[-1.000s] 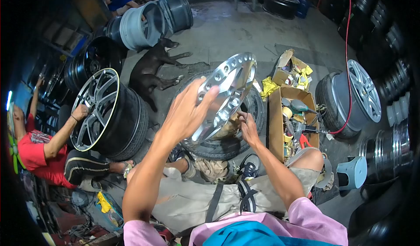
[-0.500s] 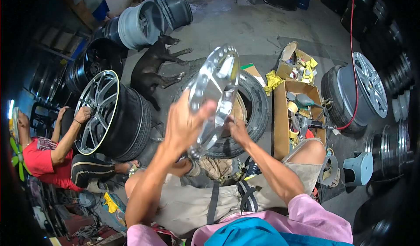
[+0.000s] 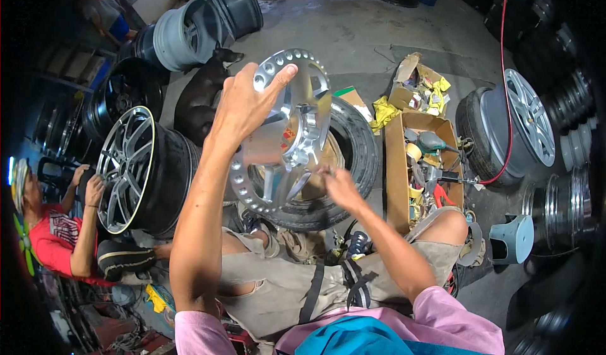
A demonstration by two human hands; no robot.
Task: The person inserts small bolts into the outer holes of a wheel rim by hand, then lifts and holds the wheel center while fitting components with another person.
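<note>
A shiny silver wheel center disc [image 3: 268, 143], with holes around its rim and a raised hub, stands tilted in front of me. My left hand [image 3: 249, 102] is closed on its upper left rim, with the thumb over the edge. Just off the disc's lower right side is my right hand [image 3: 343, 189], its fingers curled together. Whatever small thing they may hold is hidden. Beneath the disc a tire [image 3: 366, 156] lies flat on the floor, with a tan board-like piece [image 3: 331, 165] in its opening.
To the right stands a cardboard box [image 3: 396, 184] of tools and tape rolls. A wheel with tire [image 3: 483, 131] and a red hose [image 3: 509, 58] are beyond it. At left, a person in a red shirt [image 3: 60, 244] touches a wheel [image 3: 126, 165]. A black dog [image 3: 196, 99] lies behind.
The disc has turned from nearly edge-on to show its broad face and hub. My left hand has moved up and left with its rim. My right hand stays low on the right.
</note>
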